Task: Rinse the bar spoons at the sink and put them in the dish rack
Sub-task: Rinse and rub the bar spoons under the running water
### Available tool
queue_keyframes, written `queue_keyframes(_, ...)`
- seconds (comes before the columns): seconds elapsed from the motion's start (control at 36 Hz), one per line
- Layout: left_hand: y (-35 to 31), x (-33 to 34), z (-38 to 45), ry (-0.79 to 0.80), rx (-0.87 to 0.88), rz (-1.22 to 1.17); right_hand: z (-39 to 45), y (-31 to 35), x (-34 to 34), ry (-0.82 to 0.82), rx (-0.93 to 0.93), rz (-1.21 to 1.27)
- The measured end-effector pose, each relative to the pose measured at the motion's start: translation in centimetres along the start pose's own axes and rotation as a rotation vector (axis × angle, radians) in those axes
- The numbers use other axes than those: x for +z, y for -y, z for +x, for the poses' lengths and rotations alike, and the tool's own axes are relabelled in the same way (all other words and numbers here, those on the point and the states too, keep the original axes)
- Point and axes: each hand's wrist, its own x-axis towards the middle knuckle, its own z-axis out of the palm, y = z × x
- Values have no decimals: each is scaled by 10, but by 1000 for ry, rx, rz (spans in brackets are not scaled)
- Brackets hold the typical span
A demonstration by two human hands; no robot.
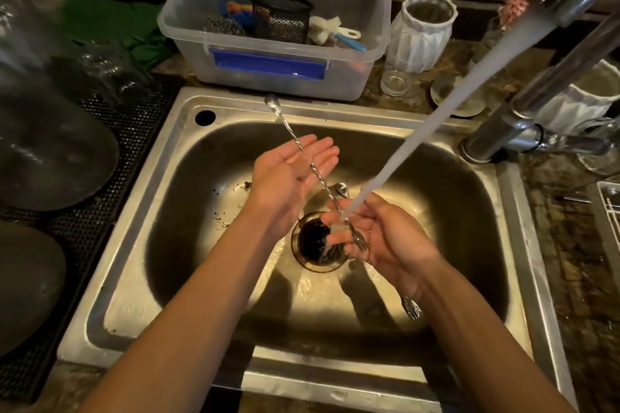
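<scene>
A long twisted bar spoon (313, 168) lies across both my upturned palms over the steel sink (161, 211). Its bowl end points to the sink's back rim and its forked end rests in my right hand (379, 238). My left hand (288, 174) is flat, fingers straight, carrying the shaft. The fingers of my right hand curl loosely under the fork end, where the running water stream (419, 141) lands. A second bar spoon (343, 189) lies in the basin under my right hand, with its far end showing beside my wrist. The white wire dish rack (609, 201) sits at the right edge.
The faucet (523, 131) stands at the sink's back right. A clear plastic tub (275, 54) of scrubbers sits behind the sink, with jars (419, 33) beside it. Upturned glasses and dark lids rest on a black mat (100, 157) on the left. The drain (312, 238) is open.
</scene>
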Motion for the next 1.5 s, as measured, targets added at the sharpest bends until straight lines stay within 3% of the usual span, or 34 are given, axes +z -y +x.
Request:
queue_keyframes(0.56,-14,-7,-3,109,-3,-221,-5,7,12,44,30,174)
queue_keyframes(0.83,11,-8,-20,182,-66,-340,-32,-2,5,-93,-34,-92)
queue_keyframes(1.5,57,6,-65,145,-194,-279,-98,-37,-14,-233,-118,-313)
